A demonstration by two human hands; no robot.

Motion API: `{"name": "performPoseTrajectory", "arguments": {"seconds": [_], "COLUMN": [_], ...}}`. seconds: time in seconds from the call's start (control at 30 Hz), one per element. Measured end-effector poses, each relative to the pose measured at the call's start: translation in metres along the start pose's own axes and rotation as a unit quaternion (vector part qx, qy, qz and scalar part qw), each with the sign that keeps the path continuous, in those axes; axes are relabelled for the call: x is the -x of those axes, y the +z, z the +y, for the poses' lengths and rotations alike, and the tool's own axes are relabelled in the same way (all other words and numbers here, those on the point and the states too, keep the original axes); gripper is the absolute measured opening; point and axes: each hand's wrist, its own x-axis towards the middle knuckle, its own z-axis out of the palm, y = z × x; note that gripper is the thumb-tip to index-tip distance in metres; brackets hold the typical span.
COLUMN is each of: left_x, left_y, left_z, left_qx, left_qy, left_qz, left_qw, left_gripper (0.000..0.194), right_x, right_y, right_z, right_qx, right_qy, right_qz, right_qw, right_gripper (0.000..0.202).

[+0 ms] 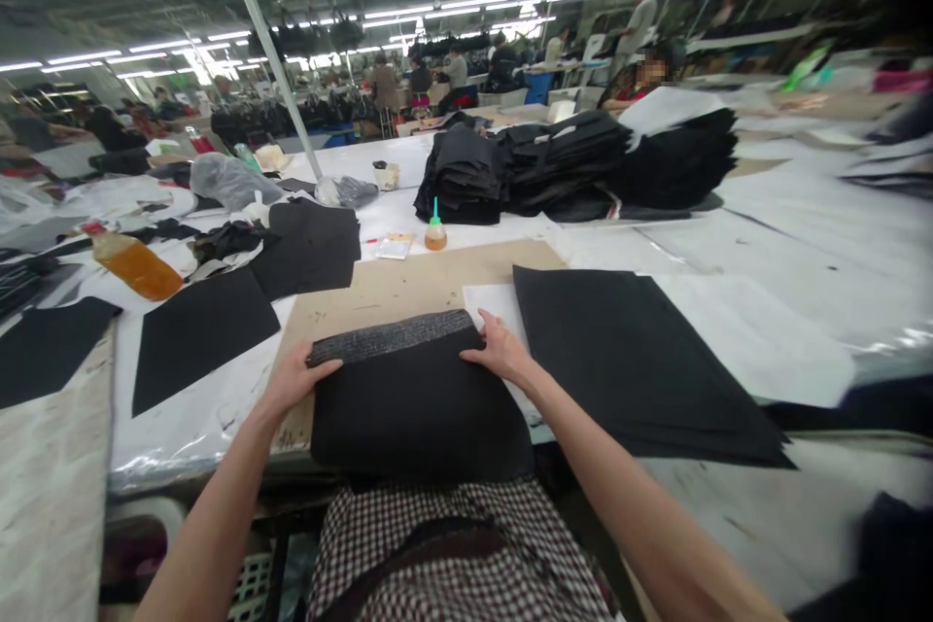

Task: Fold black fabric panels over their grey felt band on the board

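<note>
A black fabric piece point(415, 413) with a grey speckled strip point(394, 336) along its far edge lies over the near edge of a brown board point(437, 277). My left hand point(297, 377) pinches its far left corner, thumb on top. At the far right corner, my right hand point(500, 348) holds the piece between thumb and fingers. Right of my right hand lies a stack of black sheets point(627, 360). Another black piece point(204, 335) rests to the left of my left hand.
Beyond the board stands a small bottle with a green nozzle point(435, 231). An orange bottle point(138, 262) lies at the left. Tall black fabric piles point(561, 160) sit at the back. A person point(648, 73) is behind them.
</note>
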Motion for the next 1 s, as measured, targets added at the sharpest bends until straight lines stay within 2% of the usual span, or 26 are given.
{"name": "performPoseTrajectory", "arguments": {"seconds": [0.1,0.27,0.4,0.43,0.5,0.57,0.63,0.67,0.7,0.73,0.83,0.9,1.0], "left_x": [0.025,0.060,0.095,0.104,0.120,0.131,0.132,0.129,0.123,0.116,0.089,0.073,0.060], "left_y": [0.011,0.022,0.021,0.021,0.023,0.026,0.032,0.038,0.046,0.056,0.098,0.128,0.157], "left_z": [0.000,0.004,-0.001,-0.001,0.005,0.019,0.041,0.053,0.064,0.074,0.091,0.094,0.090], "left_qx": [0.094,-0.030,-0.065,-0.085,-0.164,-0.286,-0.396,-0.423,-0.426,-0.407,-0.285,-0.250,-0.260], "left_qy": [-0.019,-0.023,-0.036,-0.028,-0.008,0.006,0.028,0.053,0.088,0.129,0.232,0.242,0.228], "left_qz": [0.042,0.079,0.049,0.046,0.056,0.098,0.160,0.181,0.186,0.173,0.061,0.024,0.024], "left_qw": [0.995,0.996,0.996,0.995,0.985,0.953,0.904,0.886,0.881,0.888,0.928,0.937,0.938], "left_gripper": [0.065,0.089,0.088,0.088,0.087,0.085,0.079,0.072,0.062,0.051,0.025,0.019,0.014], "right_x": [0.014,0.036,0.077,0.089,0.112,0.125,0.125,0.122,0.116,0.110,0.094,0.088,0.086], "right_y": [-0.002,-0.011,-0.015,-0.014,-0.011,-0.008,-0.006,-0.005,-0.003,0.000,0.010,0.015,0.018], "right_z": [-0.006,-0.012,-0.006,-0.005,-0.006,-0.009,-0.013,-0.015,-0.016,-0.016,-0.015,-0.013,-0.011], "right_qx": [0.033,-0.012,-0.039,-0.033,-0.001,0.032,0.029,0.016,0.002,-0.011,-0.028,-0.031,-0.040], "right_qy": [0.000,0.011,-0.012,-0.019,-0.043,-0.093,-0.171,-0.210,-0.241,-0.264,-0.279,-0.269,-0.255], "right_qz": [0.019,-0.053,-0.076,-0.060,0.013,0.093,0.113,0.102,0.085,0.069,0.051,0.047,0.038], "right_qw": [0.999,0.998,0.996,0.997,0.999,0.991,0.978,0.972,0.967,0.962,0.959,0.962,0.965], "right_gripper": [0.084,0.072,0.070,0.070,0.070,0.070,0.066,0.062,0.058,0.053,0.045,0.045,0.046]}}
